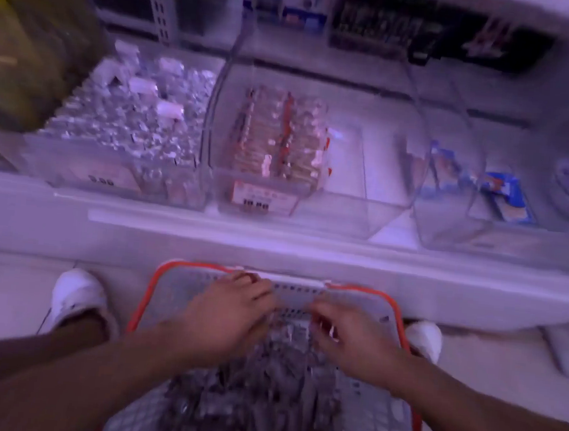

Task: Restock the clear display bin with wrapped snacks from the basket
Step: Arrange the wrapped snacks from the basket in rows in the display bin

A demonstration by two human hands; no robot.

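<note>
Wrapped snacks (262, 378), light, crinkly and slippery, are lying in the basket (152, 293); I am gathering them by the bodies, left hand (229, 317) and right hand (348, 337) curling into the pile, grip unclear.

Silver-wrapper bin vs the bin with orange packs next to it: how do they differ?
The silver-wrapper bin is heaped loosely across its whole floor; the orange-pack bin holds neat rows on its left side only, its right side bare. Wrappers look silvery in one, tan and orange in the other. Both are clear, shelf-mounted, with front price labels.
</note>
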